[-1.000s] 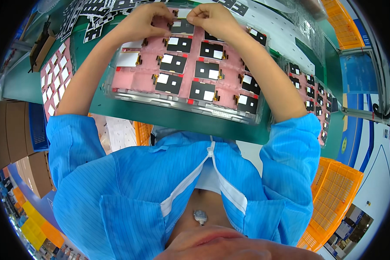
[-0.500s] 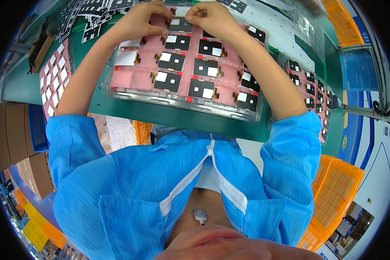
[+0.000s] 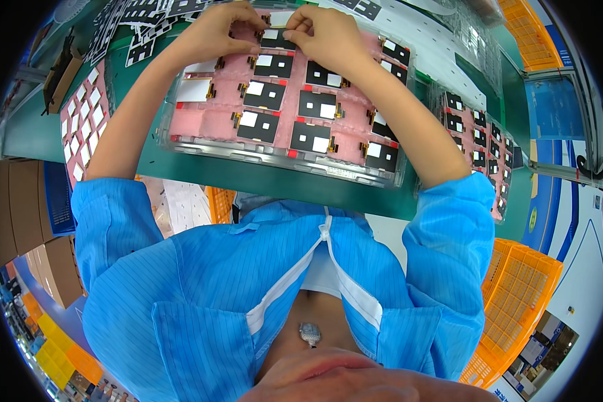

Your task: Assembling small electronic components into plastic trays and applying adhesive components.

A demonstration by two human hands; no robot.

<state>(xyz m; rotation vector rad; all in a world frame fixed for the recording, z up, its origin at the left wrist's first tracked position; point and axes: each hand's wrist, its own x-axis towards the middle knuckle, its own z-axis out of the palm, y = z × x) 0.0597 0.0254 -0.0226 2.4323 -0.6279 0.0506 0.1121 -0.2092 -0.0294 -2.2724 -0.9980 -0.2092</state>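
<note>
A green table (image 3: 248,179) carries a clear, pink-lined tray (image 3: 201,124). Over the tray's far part, the left hand (image 3: 258,37) curves with thumb and fingers apart; the right hand (image 3: 289,30) is bunched narrow, though I cannot tell whether it grips. Between them lies a black card (image 3: 278,43), right fingertips at its edge.

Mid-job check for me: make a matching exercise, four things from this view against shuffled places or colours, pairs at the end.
1. Left hand
2. Middle tray
3. Right hand
4. Tabletop

A. Lined in pink
B. At the right side of the far black panel
C. Green
D. At that panel's left side

Pairs: 1-D, 2-A, 3-B, 4-C
</note>
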